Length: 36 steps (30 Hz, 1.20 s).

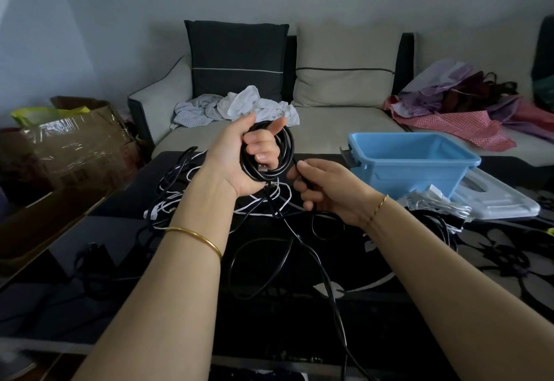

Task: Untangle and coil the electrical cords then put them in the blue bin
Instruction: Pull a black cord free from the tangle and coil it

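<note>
Now left hand (239, 155) grips black coil (284, 152); right hand (326, 188) pinches it.

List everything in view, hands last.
black cord coil: one, black, in the left hand
loose black cord: black, count unclear, trailing over the table
white cords: several, white, tangled on the table
blue bin: one, blue, on the table
lid: one, pale, flat beside the bin
table: one, dark, under the cords
sofa: one, beige, behind the table
dark cushion: one, sofa back
beige cushion: one, sofa back
white clothes: one heap, sofa seat
pink clothes: one heap, sofa, right
cardboard box: one, brown, far left
bangles: two, gold, one per arm
left hand: one, grips the coil
right hand: one, pinches the loose black cord
</note>
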### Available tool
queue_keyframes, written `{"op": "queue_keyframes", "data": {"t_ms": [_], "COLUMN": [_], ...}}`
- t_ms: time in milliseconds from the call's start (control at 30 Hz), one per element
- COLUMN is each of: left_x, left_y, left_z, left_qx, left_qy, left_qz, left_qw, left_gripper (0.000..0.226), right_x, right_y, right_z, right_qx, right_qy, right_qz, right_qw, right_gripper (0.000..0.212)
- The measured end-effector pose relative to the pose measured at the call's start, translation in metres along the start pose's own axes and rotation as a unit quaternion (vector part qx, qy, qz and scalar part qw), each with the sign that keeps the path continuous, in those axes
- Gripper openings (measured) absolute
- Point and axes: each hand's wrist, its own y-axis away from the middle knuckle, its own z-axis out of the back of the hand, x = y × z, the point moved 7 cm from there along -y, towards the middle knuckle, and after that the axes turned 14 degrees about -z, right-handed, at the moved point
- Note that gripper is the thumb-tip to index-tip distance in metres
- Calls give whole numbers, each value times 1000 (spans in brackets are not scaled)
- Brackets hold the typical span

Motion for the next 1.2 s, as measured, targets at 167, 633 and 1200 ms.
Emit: {"op": "queue_keyframes", "data": {"t_ms": [167,633,1200], "left_x": [-9,15,8], "left_y": [-5,-17,-38], "left_z": [1,-1,22], "left_qx": [-36,-81,-145], "left_qy": [57,-13,-138], "left_qz": [-55,-57,-236], "left_qw": [996,995,951], "left_gripper": [44,43,31], "right_x": [-11,3,-13], "right_y": [5,24,16], "right_z": [0,60,10], "right_qx": [66,-457,-83], "right_qy": [71,541,430], "right_qz": [-40,-18,-65], "right_qw": [994,706,896], "right_gripper": [10,31,37]}}
